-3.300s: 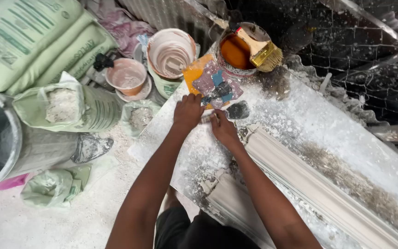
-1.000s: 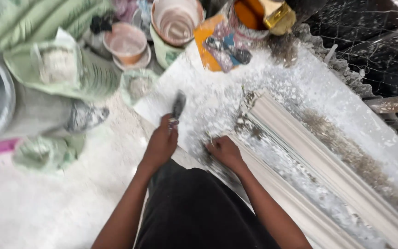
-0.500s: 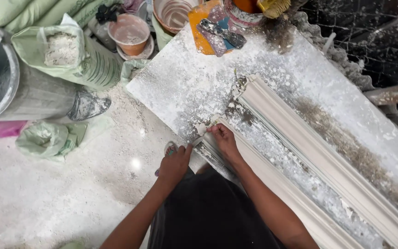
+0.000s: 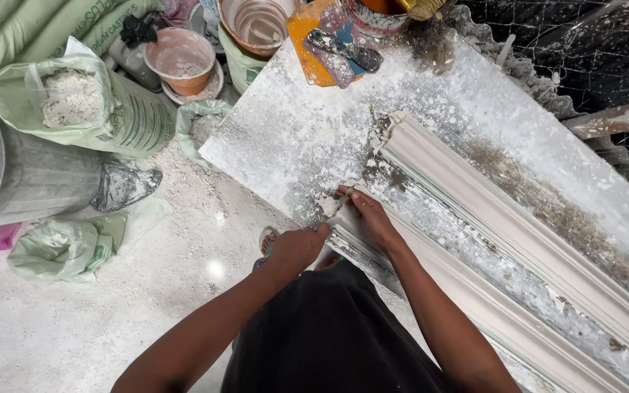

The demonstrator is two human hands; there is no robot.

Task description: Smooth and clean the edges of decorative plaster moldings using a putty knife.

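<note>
Left hand [image 4: 296, 247] shifted toward moulding [image 4: 373, 244].

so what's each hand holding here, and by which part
The left hand grips a small scraper by its handle end. The right hand holds nothing; it presses on the end of the white moulding.

Both forearms are stretched up from the lower frame — the left hand [image 4: 296, 247] clenched, the right hand [image 4: 371, 218] laid flat, fingers pointed upward-left.
</note>
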